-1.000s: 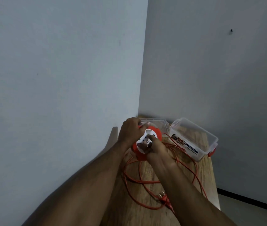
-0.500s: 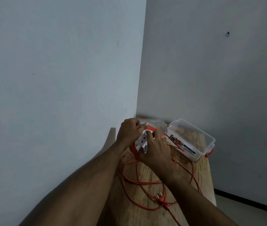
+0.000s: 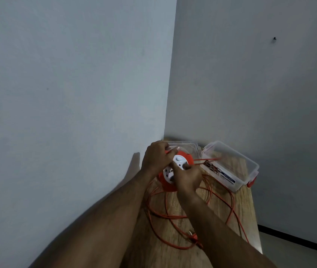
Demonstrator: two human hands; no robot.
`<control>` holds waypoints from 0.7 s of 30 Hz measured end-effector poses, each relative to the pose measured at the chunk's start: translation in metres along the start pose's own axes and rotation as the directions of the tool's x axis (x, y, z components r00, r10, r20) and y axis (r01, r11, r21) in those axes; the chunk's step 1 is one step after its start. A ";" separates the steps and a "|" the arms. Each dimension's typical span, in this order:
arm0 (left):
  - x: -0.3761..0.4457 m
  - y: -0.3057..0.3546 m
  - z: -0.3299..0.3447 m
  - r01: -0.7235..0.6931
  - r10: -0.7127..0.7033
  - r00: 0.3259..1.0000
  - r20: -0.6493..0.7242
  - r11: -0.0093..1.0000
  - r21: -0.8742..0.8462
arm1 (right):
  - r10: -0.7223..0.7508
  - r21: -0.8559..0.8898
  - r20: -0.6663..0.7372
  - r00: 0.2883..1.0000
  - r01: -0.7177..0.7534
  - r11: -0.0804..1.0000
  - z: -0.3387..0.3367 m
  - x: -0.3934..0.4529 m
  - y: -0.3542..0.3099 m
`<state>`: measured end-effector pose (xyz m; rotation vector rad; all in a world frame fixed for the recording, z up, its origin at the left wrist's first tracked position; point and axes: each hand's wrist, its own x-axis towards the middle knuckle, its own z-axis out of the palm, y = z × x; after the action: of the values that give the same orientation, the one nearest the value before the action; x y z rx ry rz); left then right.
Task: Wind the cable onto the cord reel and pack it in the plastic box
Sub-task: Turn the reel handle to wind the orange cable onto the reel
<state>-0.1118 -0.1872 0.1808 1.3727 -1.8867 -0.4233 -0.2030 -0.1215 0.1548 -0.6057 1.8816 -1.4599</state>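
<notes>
The cord reel (image 3: 175,171) stood between both hands: the left hand (image 3: 156,157) gripped its far rim, the right hand (image 3: 187,177) held its white face. The cable (image 3: 165,209) lay in loose loops on the tabletop (image 3: 239,209), the plastic box (image 3: 231,169) just beside, to the right.

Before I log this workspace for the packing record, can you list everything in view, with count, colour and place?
Round plastic cord reel: one, orange with white socket face, centre of table, held by both hands.
Loose thin cable: one, orange, looped on table nearer the person, plug at its end.
Clear plastic box: one, red latch, open, far right of table.
Clear plastic lid: one, behind reel.
Wooden table: one, light brown, in wall corner.
Left hand: grips reel's far edge.
Right hand: fingers on reel's white face.
</notes>
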 end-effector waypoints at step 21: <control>0.004 0.002 0.003 0.044 -0.047 0.999 -0.021 0.993 -0.114 | -0.598 -0.609 0.467 0.651 0.728 0.316 -0.018 0.011 0.003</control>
<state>-0.1156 -0.1903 0.1814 1.3413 -1.7874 -0.5269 -0.2236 -0.1167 0.1522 -2.0946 2.1802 -0.8516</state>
